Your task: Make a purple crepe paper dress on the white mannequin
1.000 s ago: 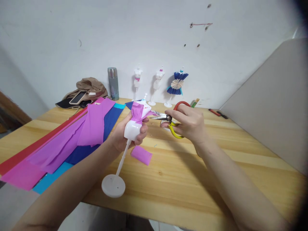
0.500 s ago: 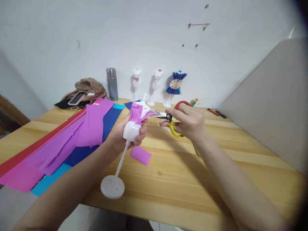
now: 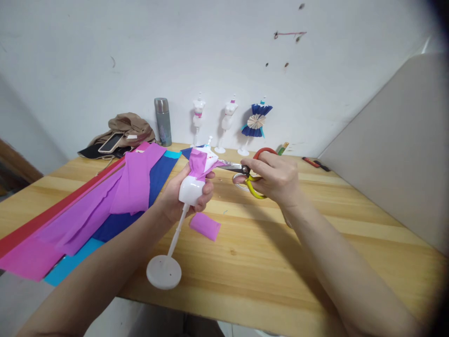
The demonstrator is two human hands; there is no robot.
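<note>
My left hand (image 3: 175, 192) is wrapped round a small white mannequin (image 3: 191, 189), which tilts with its round base toward me. Purple crepe paper (image 3: 198, 164) covers part of its chest, and a loose end sticks out to the right. My right hand (image 3: 277, 178) grips scissors (image 3: 245, 171) with red and yellow handles. The blade tips meet that loose paper end; whether they cut into it I cannot tell. Below the hands, a small folded purple paper piece (image 3: 205, 226) lies on the wooden table (image 3: 266, 271).
Sheets of purple, red and blue paper (image 3: 131, 187) spread across the left. Behind them are a brown cloth bundle (image 3: 129, 126), a phone (image 3: 111, 142) and a flask (image 3: 162, 121). Three more mannequins stand along the wall, one in a blue paper dress (image 3: 259, 133). A red-and-black cutter (image 3: 315, 164) lies at right.
The scissor blades look closer together at the purple paper's loose end, which has dipped slightly. Both hands keep nearly the same place.
</note>
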